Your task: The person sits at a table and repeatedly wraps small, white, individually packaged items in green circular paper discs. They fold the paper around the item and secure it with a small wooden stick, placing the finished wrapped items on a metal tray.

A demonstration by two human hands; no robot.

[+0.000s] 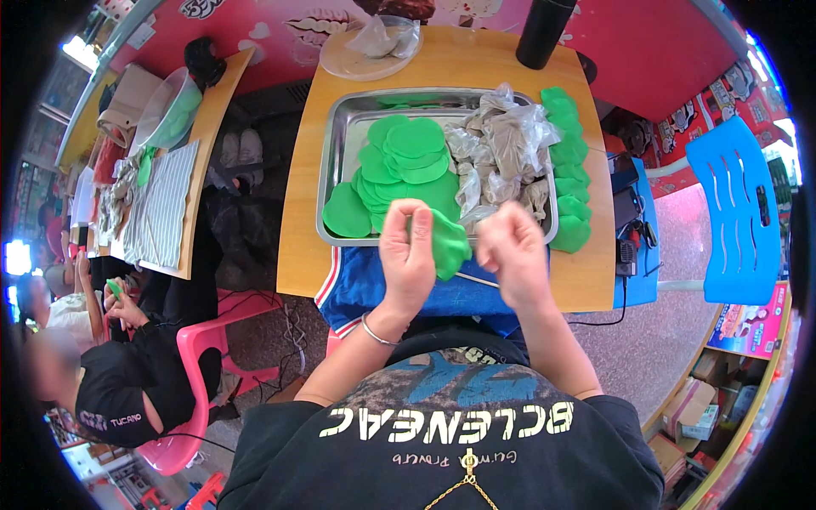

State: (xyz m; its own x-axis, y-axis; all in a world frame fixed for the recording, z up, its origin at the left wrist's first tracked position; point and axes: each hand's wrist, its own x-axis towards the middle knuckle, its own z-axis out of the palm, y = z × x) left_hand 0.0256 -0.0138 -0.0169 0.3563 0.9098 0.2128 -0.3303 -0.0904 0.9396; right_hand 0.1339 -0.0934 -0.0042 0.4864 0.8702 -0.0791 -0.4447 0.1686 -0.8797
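My left hand [406, 255] pinches a soft green piece [449, 246], which hangs folded between thumb and fingers above the tray's near edge. Just right of it, my right hand [514, 248] is raised with curled fingers, a little smeared by motion; whether it pinches anything is too small to make out. Under and beyond both hands lies a metal tray [334, 153]. Overlapping flat green discs [412, 140] fill its left and middle. Crumpled clear plastic bags with greyish-brown contents [501, 144] lie on its right side.
A row of shaped green pieces [568, 170] lines the table [595, 280] right of the tray. Behind stand a clear bowl [340, 64] and a black cylinder [546, 34]. Blue cloth [365, 280] hangs at the near edge. Left, another person sits on a pink chair [200, 357].
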